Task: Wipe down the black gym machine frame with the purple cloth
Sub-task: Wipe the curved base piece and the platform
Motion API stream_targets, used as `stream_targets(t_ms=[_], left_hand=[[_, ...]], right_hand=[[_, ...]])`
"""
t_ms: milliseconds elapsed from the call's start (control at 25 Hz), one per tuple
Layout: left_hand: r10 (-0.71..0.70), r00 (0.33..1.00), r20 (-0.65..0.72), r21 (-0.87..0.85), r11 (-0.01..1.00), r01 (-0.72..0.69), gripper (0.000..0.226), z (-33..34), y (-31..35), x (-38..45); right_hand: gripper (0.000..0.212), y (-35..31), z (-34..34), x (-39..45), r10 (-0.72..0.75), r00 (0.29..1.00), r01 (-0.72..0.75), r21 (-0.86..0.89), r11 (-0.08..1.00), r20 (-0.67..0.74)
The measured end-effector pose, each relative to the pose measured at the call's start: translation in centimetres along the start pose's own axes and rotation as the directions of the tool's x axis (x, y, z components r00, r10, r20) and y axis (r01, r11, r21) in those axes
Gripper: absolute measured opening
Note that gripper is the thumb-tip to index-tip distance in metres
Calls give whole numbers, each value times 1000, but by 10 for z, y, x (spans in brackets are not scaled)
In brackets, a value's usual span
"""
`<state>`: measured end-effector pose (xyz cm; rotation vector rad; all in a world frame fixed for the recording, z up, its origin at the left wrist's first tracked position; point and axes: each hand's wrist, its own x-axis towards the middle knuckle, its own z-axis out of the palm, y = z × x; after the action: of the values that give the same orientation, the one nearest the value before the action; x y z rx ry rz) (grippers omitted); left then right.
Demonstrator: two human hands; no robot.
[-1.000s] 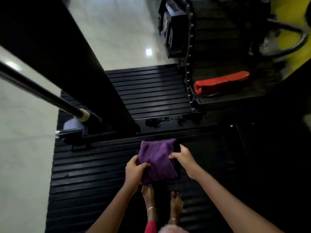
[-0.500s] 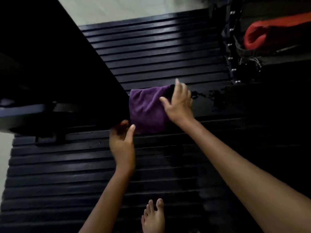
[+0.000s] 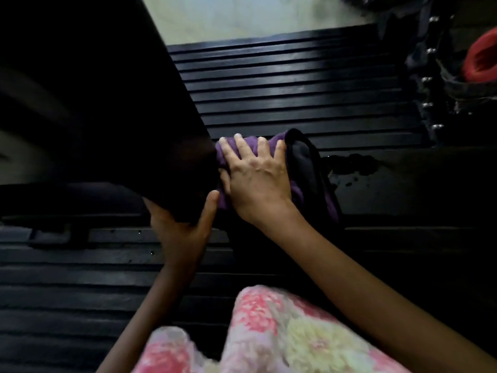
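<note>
Since half a second ago both hands have closed in on the post: the left hand (image 3: 183,224), which was hovering open below the cloth, now cups the bottom of the black frame (image 3: 113,109), and the right hand (image 3: 255,176) has gone from touching the cloth's edge to lying flat across it. I have also bent lower, so a flowered garment (image 3: 282,335) now fills the bottom of the view where a bare foot showed before.

Nearest me, that garment sits between my forearms. Just beyond it the left hand grips the lower end of the slanted post, thumb up one side and fingers hidden behind; I judge it steadies me and the post while the other hand rubs. The right hand is spread, fingers straight and apart, pressing the purple cloth (image 3: 301,195) against the foot of the post where it meets the base. A flat palm puts more fabric on the metal, which suits wiping. The cloth is bunched, with a dark fold showing on its right side, and part of it hangs past the wrist.

Under everything lies the ribbed black mat (image 3: 295,84). Just right of the cloth a dark wet patch (image 3: 349,165) shines on the base. Farther off, at the right edge, a red roll (image 3: 481,60) rests beside a row of bolts (image 3: 427,79), and pale floor (image 3: 242,14) shows at the top.
</note>
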<state>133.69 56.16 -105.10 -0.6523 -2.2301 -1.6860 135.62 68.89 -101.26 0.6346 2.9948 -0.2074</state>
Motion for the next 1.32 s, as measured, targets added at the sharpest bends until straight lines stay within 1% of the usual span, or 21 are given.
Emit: stream_targets(t_ms=[40, 80, 160, 200, 280, 320, 400, 480, 520, 560, 640, 720, 800, 880, 960, 1040, 1080, 1120, 1160, 1240, 1320], left_hand=[[28, 999, 18, 1, 1000, -28, 80, 0, -3, 2], [52, 998, 34, 2, 999, -52, 85, 0, -3, 2], [48, 996, 79, 20, 999, -50, 82, -1, 1, 3], [34, 994, 101, 22, 999, -37, 78, -1, 1, 3], [-36, 994, 105, -27, 999, 40, 70, -6, 4, 4], [-56, 994, 92, -38, 998, 60, 66, -7, 1, 4], [-59, 997, 54, -33, 998, 60, 66, -7, -4, 2], [-30, 998, 53, -29, 999, 31, 76, -4, -11, 2], [-35, 998, 52, -15, 999, 36, 76, -4, -12, 3], [-48, 998, 50, -6, 999, 49, 72, -4, -11, 2], [-75, 996, 53, 0, 997, 76, 68, -5, -8, 1], [-89, 994, 65, -11, 996, 90, 70, -7, -3, -1], [-80, 993, 92, -27, 996, 83, 67, -8, 2, -4], [-101, 987, 128, -17, 994, 104, 69, -7, 5, -8], [-133, 978, 160, 40, 991, 128, 80, -7, 8, -10], [-136, 967, 217, 91, 989, 119, 89, -9, 7, -12], [-138, 962, 235, 106, 988, 116, 92, -11, 5, -11], [-141, 958, 249, 117, 986, 115, 93, -12, 4, -10], [-149, 953, 265, 129, 985, 118, 94, -13, 4, -8], [-147, 940, 307, 147, 983, 105, 92, -17, 3, -7], [-125, 922, 367, 142, 987, 77, 86, -27, 5, -7]], right_hand=[[54, 0, 1, -1, -26, 999, 26, 7, 1000, -36], [52, 1, 5, -7, -77, 990, 79, 9, 997, -121], [48, 10, 13, -32, -206, 934, 220, 14, 975, -291], [46, 15, 18, -48, -273, 900, 294, 9, 956, -339], [43, 23, 25, -72, -388, 850, 407, -23, 913, -356], [42, 23, 25, -76, -398, 846, 416, -27, 909, -355], [42, 15, 24, -62, -334, 883, 333, -61, 941, -330], [43, 5, 19, -34, -218, 926, 212, -52, 976, -307], [45, 3, 13, -21, -174, 951, 174, -21, 985, -255], [47, 0, 4, -11, -132, 979, 133, -1, 991, -158], [53, 4, 1, -6, -104, 992, 105, 11, 994, -76], [58, 9, 6, -24, -160, 981, 162, 7, 987, -113], [60, 17, 13, -46, -248, 936, 255, -3, 967, -251], [58, 32, 20, -58, -300, 899, 302, -43, 952, -319], [60, 40, 20, -60, -255, 906, 253, -52, 966, -338], [73, 38, 19, -59, -181, 940, 157, -104, 982, -291], [80, 36, 20, -59, -188, 946, 153, -146, 977, -265], [82, 36, 20, -59, -233, 939, 191, -177, 965, -254], [78, 38, 21, -60, -303, 915, 260, -187, 948, -267], [63, 47, 22, -66, -430, 836, 402, -151, 903, -340], [50, 55, 26, -76, -466, 757, 507, -39, 861, -458]])
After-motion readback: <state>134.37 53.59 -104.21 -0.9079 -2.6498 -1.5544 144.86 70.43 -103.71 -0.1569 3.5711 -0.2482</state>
